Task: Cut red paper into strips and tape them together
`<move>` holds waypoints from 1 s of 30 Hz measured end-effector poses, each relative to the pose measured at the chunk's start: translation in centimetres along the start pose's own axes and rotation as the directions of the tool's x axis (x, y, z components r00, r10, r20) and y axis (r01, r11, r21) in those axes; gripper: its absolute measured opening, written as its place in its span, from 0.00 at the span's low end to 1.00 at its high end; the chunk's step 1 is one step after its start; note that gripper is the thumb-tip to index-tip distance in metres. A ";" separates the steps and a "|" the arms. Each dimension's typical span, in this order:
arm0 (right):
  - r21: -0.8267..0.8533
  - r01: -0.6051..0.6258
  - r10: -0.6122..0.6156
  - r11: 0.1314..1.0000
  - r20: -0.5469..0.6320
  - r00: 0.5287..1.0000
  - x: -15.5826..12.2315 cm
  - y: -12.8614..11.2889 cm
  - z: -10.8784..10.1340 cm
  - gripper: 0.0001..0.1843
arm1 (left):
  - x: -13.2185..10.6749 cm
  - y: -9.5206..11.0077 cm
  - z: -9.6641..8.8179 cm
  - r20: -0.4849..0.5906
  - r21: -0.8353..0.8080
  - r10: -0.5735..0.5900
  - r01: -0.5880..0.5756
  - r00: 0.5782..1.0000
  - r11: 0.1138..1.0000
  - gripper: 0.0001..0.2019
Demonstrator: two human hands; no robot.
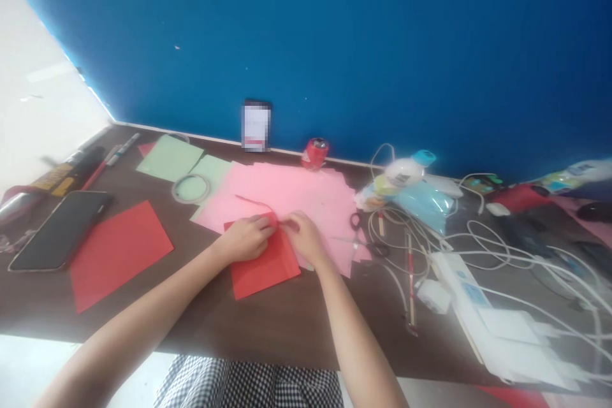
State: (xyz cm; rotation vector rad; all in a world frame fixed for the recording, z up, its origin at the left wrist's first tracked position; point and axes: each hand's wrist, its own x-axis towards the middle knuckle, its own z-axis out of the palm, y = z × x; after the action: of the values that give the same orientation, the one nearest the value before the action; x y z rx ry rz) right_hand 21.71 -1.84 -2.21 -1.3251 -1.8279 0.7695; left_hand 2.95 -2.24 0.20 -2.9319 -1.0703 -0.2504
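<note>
A red sheet of paper lies in front of me, partly over a spread of pink paper. My left hand rests on the red sheet with its fingers curled at the upper edge. At that same edge, my right hand pinches the paper between thumb and fingers. The hands nearly meet there, and the fingertips are blurred. A thin dark red strip lies on the pink paper just beyond my left hand. To the right of my right hand lie scissors.
Another red sheet and a phone lie at left. Green paper bears a tape roll. A red can stands near the blue wall. White cables and a power strip crowd the right side.
</note>
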 end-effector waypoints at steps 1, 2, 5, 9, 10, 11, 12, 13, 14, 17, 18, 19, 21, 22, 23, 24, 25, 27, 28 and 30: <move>0.006 -0.003 0.003 1.000 0.000 1.000 0.0 0.0 0.0 0.04 | 0.0 0.0 0.0 -0.002 0.007 0.000 0.000 1.000 1.000 0.15; 0.013 -0.007 0.007 1.000 -0.001 1.000 0.0 0.0 0.0 0.03 | 0.0 0.0 0.1 -0.004 0.012 0.000 0.001 1.000 1.000 0.15; 0.027 -0.025 0.025 0.999 -0.005 1.000 0.0 -0.2 -0.1 0.02 | -0.1 -0.1 0.3 -0.019 0.012 0.000 0.000 1.000 1.000 0.15; 0.016 -0.045 0.045 0.999 -0.011 0.999 0.0 -0.3 -0.1 0.02 | -0.3 -0.2 0.6 -0.039 0.010 0.014 -0.014 0.999 1.000 0.14; 0.013 -0.048 0.048 0.999 -0.014 0.999 0.0 -0.3 -0.1 0.02 | -0.3 -0.2 0.6 -0.040 0.013 0.017 -0.017 0.999 1.000 0.14; 0.010 -0.050 0.050 0.999 -0.016 0.999 0.0 -0.3 -0.1 0.02 | -0.3 -0.2 0.7 -0.040 0.017 0.020 -0.019 0.999 1.000 0.14; 0.009 -0.050 0.050 0.999 -0.018 0.999 0.0 -0.2 -0.1 0.02 | -0.3 -0.2 0.7 -0.039 0.024 0.022 -0.021 0.999 1.000 0.14; 0.008 -0.048 0.048 0.999 -0.020 0.999 0.0 -0.2 -0.1 0.02 | -0.3 -0.1 0.7 -0.037 0.033 0.022 -0.021 0.999 0.999 0.14; 0.008 -0.045 0.045 0.999 -0.021 0.999 0.0 -0.2 0.0 0.02 | -0.3 -0.1 0.6 -0.036 0.041 0.023 -0.021 0.999 0.999 0.14; -0.001 -0.032 0.032 0.999 -0.022 0.999 0.0 -0.1 0.0 0.02 | -0.3 -0.1 0.6 -0.034 0.056 0.032 -0.031 0.999 0.998 0.13; -0.008 -0.030 0.030 1.000 -0.020 0.999 0.0 -0.1 0.0 0.02 | -0.3 0.0 0.6 -0.033 0.058 0.036 -0.034 0.999 0.998 0.13; -0.014 -0.029 0.029 0.999 -0.017 0.999 0.0 -0.1 0.0 0.02 | -0.3 0.0 0.6 -0.031 0.060 0.039 -0.037 0.999 0.998 0.13; -0.019 -0.029 0.029 0.999 -0.015 0.999 0.0 -0.1 0.0 0.02 | -0.2 0.0 0.5 -0.025 0.062 0.039 -0.037 0.999 0.997 0.13; -0.019 -0.029 0.029 0.999 -0.018 0.999 0.0 -0.1 0.1 0.02 | -0.2 0.0 0.5 -0.022 0.061 0.037 -0.036 0.999 0.997 0.13; -0.019 -0.029 0.029 0.999 -0.022 0.999 0.0 -0.1 0.1 0.02 | -0.2 0.0 0.5 -0.018 0.061 0.036 -0.035 0.999 0.998 0.14; -0.020 -0.027 0.027 0.999 -0.026 0.999 -0.1 -0.2 0.1 0.02 | -0.2 0.0 0.5 -0.014 0.061 0.036 -0.035 0.999 0.998 0.14; -0.021 -0.024 0.023 0.999 -0.030 0.999 -0.1 -0.2 0.1 0.02 | -0.2 0.0 0.4 -0.009 0.063 0.034 -0.034 0.999 0.997 0.14; -0.021 -0.017 0.017 1.000 -0.035 0.999 -0.1 -0.3 0.2 0.02 | -0.1 0.0 0.5 0.001 0.072 0.030 -0.030 1.000 0.997 0.14; -0.018 -0.014 0.014 1.000 -0.033 0.999 -0.1 -0.3 0.2 0.02 | -0.1 0.0 0.5 0.005 0.076 0.028 -0.028 1.000 0.997 0.14; -0.010 -0.010 0.010 1.000 -0.022 1.000 -0.1 -0.3 0.1 0.03 | -0.1 0.0 0.5 0.010 0.078 0.025 -0.025 1.000 0.997 0.14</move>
State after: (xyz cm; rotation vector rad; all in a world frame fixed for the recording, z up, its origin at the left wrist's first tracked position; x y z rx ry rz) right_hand 21.46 -2.00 -2.00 -1.3445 -1.8115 0.7496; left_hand 2.96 -2.31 -0.29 -2.8780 -1.0195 -0.1913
